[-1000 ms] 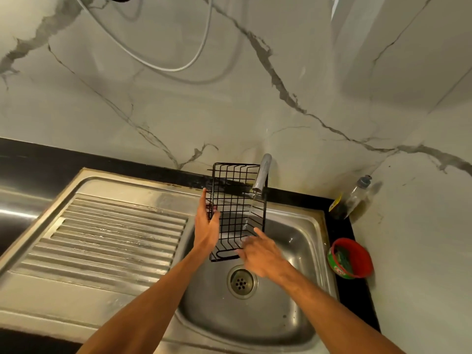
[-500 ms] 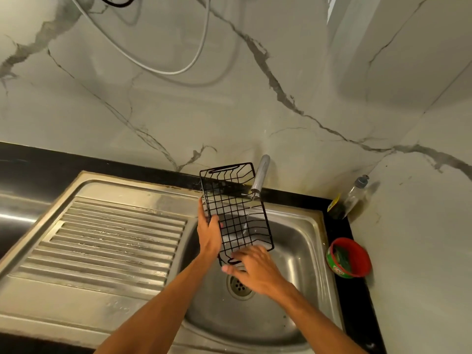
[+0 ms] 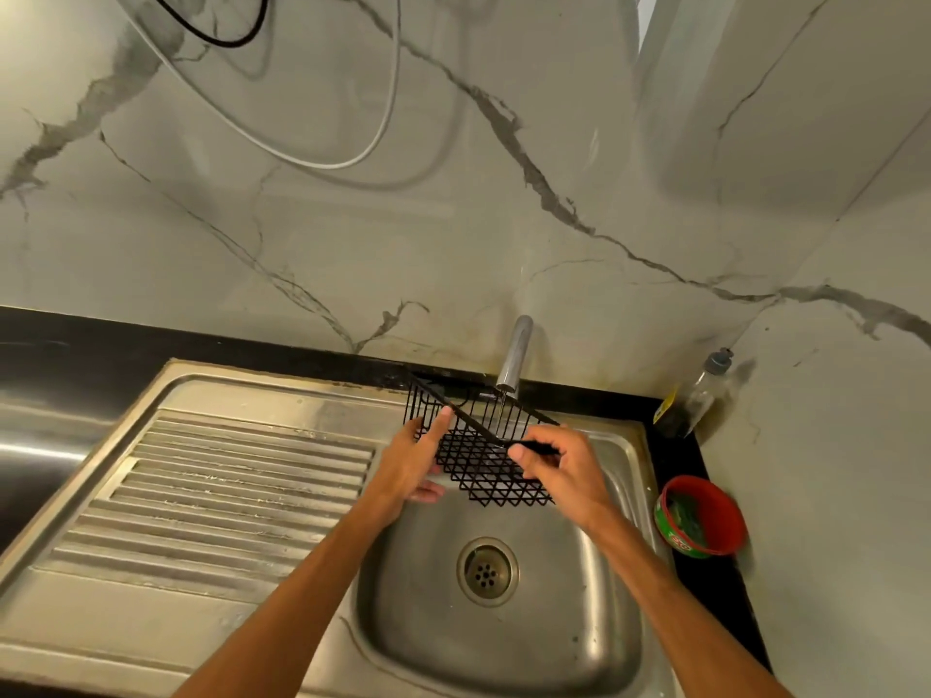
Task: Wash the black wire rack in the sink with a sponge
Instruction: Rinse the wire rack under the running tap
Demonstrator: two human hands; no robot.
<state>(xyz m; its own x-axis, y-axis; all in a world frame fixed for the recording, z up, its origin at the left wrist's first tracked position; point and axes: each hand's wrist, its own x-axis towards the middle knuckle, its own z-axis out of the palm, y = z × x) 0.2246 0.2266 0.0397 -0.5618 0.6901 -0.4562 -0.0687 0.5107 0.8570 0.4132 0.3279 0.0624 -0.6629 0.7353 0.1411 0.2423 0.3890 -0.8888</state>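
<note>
A black wire rack [image 3: 478, 448] is held over the steel sink basin [image 3: 504, 622], tilted under the chrome tap [image 3: 515, 357], from which a thin stream of water runs onto it. My left hand [image 3: 415, 463] holds its left end, thumb up along the wire and fingers underneath. My right hand [image 3: 559, 460] pinches the rack's right rim between thumb and curled fingers. No sponge is in either hand. A green scrub pad lies in the red tub [image 3: 703, 516] at the right.
The ribbed steel draining board [image 3: 226, 496] lies to the left of the basin. A clear bottle [image 3: 692, 395] stands in the back right corner on the black counter. Marble walls close the back and right side. The drain [image 3: 486, 571] sits in the basin's middle.
The rack has been turned from standing nearly upright to lying tilted and flatter under the tap. My right hand moved from its lower edge up to the right rim.
</note>
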